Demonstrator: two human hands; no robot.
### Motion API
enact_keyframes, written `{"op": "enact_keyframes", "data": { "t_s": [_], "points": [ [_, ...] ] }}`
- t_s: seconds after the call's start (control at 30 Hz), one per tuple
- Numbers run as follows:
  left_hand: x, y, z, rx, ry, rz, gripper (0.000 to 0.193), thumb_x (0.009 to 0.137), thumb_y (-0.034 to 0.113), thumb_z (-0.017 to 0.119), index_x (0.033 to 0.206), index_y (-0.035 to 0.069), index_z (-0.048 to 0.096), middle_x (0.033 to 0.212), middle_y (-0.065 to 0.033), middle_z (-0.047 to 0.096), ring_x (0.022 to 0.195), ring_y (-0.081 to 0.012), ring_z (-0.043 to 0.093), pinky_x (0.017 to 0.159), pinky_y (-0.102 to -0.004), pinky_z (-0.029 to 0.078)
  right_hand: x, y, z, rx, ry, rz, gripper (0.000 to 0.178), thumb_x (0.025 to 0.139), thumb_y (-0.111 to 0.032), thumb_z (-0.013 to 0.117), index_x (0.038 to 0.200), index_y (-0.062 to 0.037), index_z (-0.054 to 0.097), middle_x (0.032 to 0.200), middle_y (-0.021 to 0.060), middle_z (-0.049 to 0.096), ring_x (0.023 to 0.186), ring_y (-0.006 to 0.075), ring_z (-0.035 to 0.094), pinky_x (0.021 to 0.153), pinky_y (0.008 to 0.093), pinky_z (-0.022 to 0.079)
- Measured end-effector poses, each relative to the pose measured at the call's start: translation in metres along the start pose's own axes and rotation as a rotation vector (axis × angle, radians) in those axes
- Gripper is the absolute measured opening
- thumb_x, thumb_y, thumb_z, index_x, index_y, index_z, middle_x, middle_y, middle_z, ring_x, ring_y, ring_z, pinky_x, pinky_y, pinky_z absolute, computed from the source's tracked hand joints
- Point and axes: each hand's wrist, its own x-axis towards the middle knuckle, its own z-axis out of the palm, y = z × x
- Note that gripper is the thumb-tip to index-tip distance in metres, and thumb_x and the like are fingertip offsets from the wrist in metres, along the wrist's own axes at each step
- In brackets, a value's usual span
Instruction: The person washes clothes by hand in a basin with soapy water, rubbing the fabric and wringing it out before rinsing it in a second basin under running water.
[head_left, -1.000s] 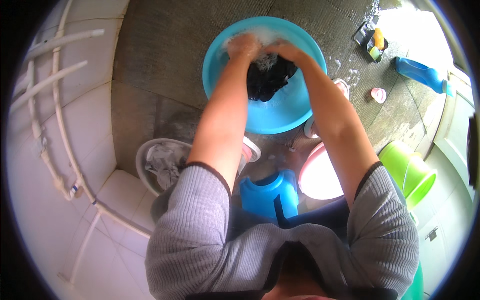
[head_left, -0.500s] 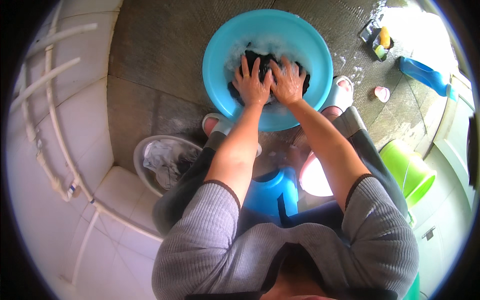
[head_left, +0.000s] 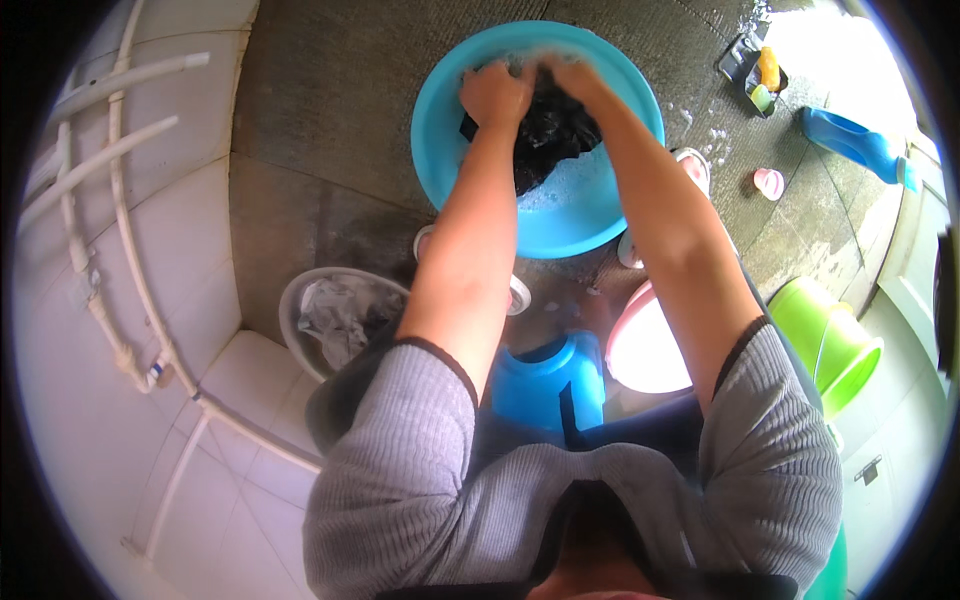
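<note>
While left hand (head_left: 495, 95) and right hand (head_left: 568, 75) clutch dark cloth (head_left: 550, 130), blue basin (head_left: 590, 215), orange bottle (head_left: 768, 68) far right

Daylight poured in from my upper right, where the wet floor (head_left: 830, 60) burned out to pure white glare, and the white tiled wall (head_left: 90, 330) on my left was washed pale too, while the concrete under me stayed evenly lit with soft shadows. My hands looked slightly smeared where they met in the foam of the blue basin (head_left: 590, 215), though my grey sleeves (head_left: 400, 470) were sharp in every rib. The fisheye bent the white pipes (head_left: 110, 120) into arcs, and a black ring closed off the corners.
</note>
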Motion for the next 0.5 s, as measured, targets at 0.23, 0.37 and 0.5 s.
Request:
{"op": "enact_keyframes", "data": {
  "t_s": [0.23,0.37,0.5],
  "points": [
    [-0.121,-0.015,0.000,-0.565,0.418,-0.542,0.049,0.077,0.044,0.064,0.101,0.001,0.057,0.104,-0.0221,0.054,0.099,-0.0369,0.047,0.079,-0.0435,0.040,-0.128,-0.012,0.005,-0.486,0.271,-0.308,0.055,0.072,-0.044,0.065,0.121,-0.0226,0.050,0.137,0.0197,0.027,0.126,0.0444,0.023,0.087,0.0643,0.034],
    [-0.135,-0.021,0.021,-0.163,0.162,-0.294,0.068,0.077,0.054,0.055,0.131,0.015,0.040,0.141,-0.0208,0.023,0.122,-0.0446,0.030,0.095,-0.0571,0.028,-0.175,0.016,0.023,-0.640,0.174,-0.513,0.064,0.068,-0.043,0.066,0.127,-0.0303,0.043,0.141,0.0159,0.023,0.127,0.0437,0.020,0.083,0.0669,0.034],
    [-0.103,-0.053,0.044,-0.275,0.196,-0.017,0.045,0.078,0.047,0.056,0.107,0.014,0.060,0.134,-0.0181,0.036,0.115,-0.0444,0.037,0.091,-0.0549,0.033,-0.148,0.022,0.035,-0.765,0.146,-0.478,0.062,0.070,-0.051,0.058,0.125,-0.0267,0.044,0.132,0.0154,0.034,0.120,0.0414,0.033,0.082,0.0654,0.033]
  ]
}}
